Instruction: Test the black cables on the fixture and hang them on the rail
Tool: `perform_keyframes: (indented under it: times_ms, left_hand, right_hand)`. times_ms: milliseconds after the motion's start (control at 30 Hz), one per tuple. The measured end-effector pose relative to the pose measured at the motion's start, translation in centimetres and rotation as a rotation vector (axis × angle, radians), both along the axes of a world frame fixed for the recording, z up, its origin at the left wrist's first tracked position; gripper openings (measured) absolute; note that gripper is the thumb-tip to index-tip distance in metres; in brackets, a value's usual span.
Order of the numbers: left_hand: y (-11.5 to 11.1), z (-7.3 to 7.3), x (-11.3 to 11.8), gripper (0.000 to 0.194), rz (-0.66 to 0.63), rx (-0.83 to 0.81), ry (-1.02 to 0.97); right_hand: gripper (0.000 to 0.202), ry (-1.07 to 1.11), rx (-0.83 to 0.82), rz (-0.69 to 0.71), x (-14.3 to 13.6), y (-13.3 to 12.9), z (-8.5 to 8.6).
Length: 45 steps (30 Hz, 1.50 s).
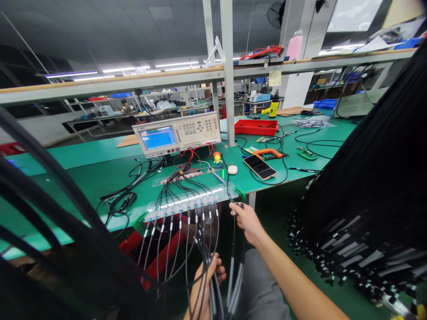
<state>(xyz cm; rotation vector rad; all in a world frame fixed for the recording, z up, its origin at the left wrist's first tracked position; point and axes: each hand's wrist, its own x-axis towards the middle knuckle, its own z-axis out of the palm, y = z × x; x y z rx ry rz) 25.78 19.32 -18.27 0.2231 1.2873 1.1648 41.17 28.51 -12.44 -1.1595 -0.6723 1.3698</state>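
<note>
A transparent plastic strip (183, 202) lies along the bench's front edge, with a row of black cables (171, 226) plugged into it and hanging down. At the strip's right end, my right hand (245, 218) is closed in a pinch on a black cable (234, 240), whose tip is close to the last socket. Lower down, the fingers of my left hand (209, 272) curl around a bundle of hanging cables (213, 293). Thin dark wires run from the strip's far side towards red leads (191, 155) at a bench-top test meter (178, 135) with a lit blue screen.
On the green bench are a phone (260, 167), an orange clamp (269, 154), a white case (232, 170), a red tray (256, 127) and loose cables (125, 195). Thick bundles of black cables hang at the right (360, 178) and the left (56, 213).
</note>
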Motion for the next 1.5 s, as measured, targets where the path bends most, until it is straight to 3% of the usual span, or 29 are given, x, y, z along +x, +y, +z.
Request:
perform_keyframes:
  times_ms: [167,433,633,733,1000,1167,1500]
  left_hand:
    - [-0.8,0.2,-0.4,0.016,-0.075,0.072,-0.032]
    - [-0.4,-0.1,0.2,0.017,-0.045,0.060,-0.036]
    - [-0.7,1.0,0.1,0.022,-0.134,0.092,-0.056]
    - [-0.8,1.2,0.0,0.025,-0.175,0.092,-0.081]
    - [-0.4,-0.8,-0.4,0.031,-0.146,0.181,-0.097]
    - [-0.7,0.1,-0.2,0.031,-0.120,0.198,-0.021]
    - [-1.8,1.2,0.3,0.024,-0.090,0.148,-0.053]
  right_hand:
    - [0.035,-0.001,0.010,-0.019,-0.2,0.3,-0.2]
    - [0.031,0.005,0.037,-0.087,-0.7,0.7,0.0]
    - [0.026,-0.028,0.029,-0.164,-1.1,1.4,0.3]
    - [0.031,-0.016,0.004,-0.097,-0.8,1.2,0.2]
    - [0.049,0.073,-0.004,-0.002,-0.2,1.1,-0.6]
    - [0.044,0.085,-0.057,-0.012,-0.4,1.4,-0.2]
    - [0.043,0.061,-0.091,-0.024,-0.4,1.5,-0.1]
